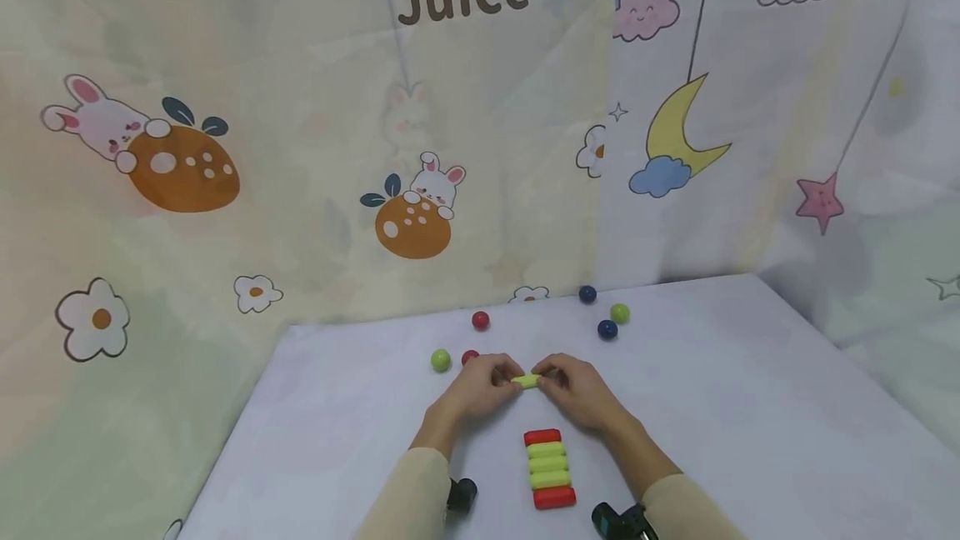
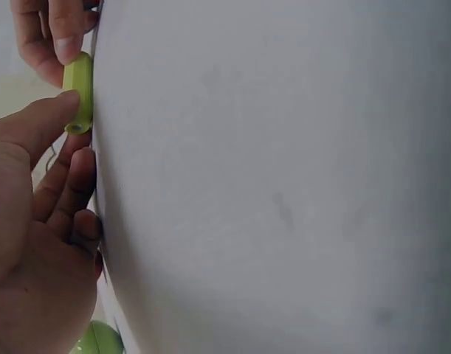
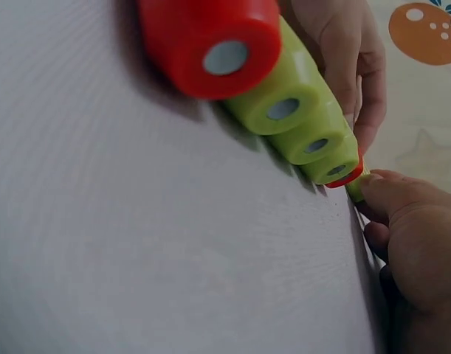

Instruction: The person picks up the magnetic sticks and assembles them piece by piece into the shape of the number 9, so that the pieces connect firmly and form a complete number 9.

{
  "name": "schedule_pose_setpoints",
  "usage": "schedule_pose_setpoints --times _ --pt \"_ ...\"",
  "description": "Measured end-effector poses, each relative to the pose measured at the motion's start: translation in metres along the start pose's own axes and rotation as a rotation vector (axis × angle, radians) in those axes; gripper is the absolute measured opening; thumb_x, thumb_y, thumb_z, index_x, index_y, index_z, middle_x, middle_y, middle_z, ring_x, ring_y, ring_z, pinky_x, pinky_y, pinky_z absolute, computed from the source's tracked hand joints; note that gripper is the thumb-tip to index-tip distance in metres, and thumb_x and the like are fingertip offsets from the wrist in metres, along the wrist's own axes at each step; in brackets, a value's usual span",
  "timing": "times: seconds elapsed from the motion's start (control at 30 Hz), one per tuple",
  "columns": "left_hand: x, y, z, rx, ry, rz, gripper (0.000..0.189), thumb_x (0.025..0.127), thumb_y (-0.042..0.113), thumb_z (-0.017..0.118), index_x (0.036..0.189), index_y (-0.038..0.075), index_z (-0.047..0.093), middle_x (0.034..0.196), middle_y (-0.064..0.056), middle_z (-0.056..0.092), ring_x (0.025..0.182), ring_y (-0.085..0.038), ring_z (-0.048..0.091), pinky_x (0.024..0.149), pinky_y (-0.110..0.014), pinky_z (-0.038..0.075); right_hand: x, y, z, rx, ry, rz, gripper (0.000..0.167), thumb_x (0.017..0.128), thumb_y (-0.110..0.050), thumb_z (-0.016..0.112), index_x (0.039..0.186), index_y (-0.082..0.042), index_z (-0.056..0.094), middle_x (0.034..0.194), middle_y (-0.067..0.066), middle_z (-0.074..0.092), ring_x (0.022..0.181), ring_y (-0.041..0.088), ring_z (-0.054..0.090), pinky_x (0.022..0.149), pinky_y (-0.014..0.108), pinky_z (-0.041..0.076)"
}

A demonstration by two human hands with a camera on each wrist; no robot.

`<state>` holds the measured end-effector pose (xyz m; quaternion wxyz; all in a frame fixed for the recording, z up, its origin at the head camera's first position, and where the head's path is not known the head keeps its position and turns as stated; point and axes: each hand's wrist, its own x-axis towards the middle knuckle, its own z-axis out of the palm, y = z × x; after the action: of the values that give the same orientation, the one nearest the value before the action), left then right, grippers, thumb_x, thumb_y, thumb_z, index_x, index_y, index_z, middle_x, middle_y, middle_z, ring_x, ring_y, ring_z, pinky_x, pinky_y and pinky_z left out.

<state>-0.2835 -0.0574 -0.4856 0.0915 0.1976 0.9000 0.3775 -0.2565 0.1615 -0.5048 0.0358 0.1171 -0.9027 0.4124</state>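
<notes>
A short yellow-green magnetic rod lies crosswise between both hands, just above or on the white table. My left hand pinches its left end between thumb and fingers; in the left wrist view the thumb presses the rod close to its round end. The other end is pinched by my right hand. Nearer to me, a row of rods lies side by side: a red rod, three yellow-green rods and another red rod. Metal discs show in their ends in the right wrist view.
Beyond the hands lie several balls: a green ball and two red balls to the left, two dark blue balls and a green ball to the right. A printed cloth hangs behind the table.
</notes>
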Motion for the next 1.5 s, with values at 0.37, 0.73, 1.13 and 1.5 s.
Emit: schedule_pose_setpoints --times 0.37,0.73,1.13,1.5 --pt "0.003 -0.009 0.005 -0.043 0.029 0.000 0.013 0.092 0.025 0.076 0.105 0.029 0.075 0.088 0.008 0.061 0.084 -0.013 0.054 0.073 -0.030 0.046 -0.002 0.000 0.002 -0.003 0.055 0.046 0.017 0.094 -0.015 0.075 0.106 -0.026 0.072 0.095 -0.012 0.065 0.079 0.011 0.052 0.069 0.025 0.046" --pt "0.000 -0.014 -0.001 -0.047 0.076 0.007 0.015 0.092 0.025 0.076 0.107 0.028 0.075 0.089 0.008 0.062 0.083 -0.012 0.055 0.073 -0.030 0.046 0.004 -0.004 0.006 0.010 0.038 0.020 0.016 0.094 -0.017 0.074 0.107 -0.026 0.072 0.099 -0.012 0.067 0.079 0.011 0.053 0.068 0.024 0.046" --pt "0.000 -0.006 0.005 -0.073 0.071 0.047 0.017 0.093 0.021 0.076 0.109 0.025 0.075 0.091 0.011 0.063 0.083 -0.010 0.054 0.074 -0.028 0.047 0.005 0.006 -0.017 -0.020 -0.124 -0.037 0.021 0.096 -0.027 0.072 0.117 -0.024 0.069 0.108 -0.011 0.067 0.086 0.012 0.055 0.074 0.026 0.048" --pt "0.003 -0.008 0.006 -0.079 0.062 -0.009 0.017 0.093 0.022 0.076 0.107 0.030 0.075 0.090 0.010 0.061 0.084 -0.011 0.054 0.075 -0.029 0.046 0.006 0.003 -0.031 -0.041 -0.187 -0.105 0.025 0.096 -0.025 0.071 0.121 -0.020 0.069 0.113 -0.007 0.067 0.090 0.013 0.058 0.078 0.027 0.051"
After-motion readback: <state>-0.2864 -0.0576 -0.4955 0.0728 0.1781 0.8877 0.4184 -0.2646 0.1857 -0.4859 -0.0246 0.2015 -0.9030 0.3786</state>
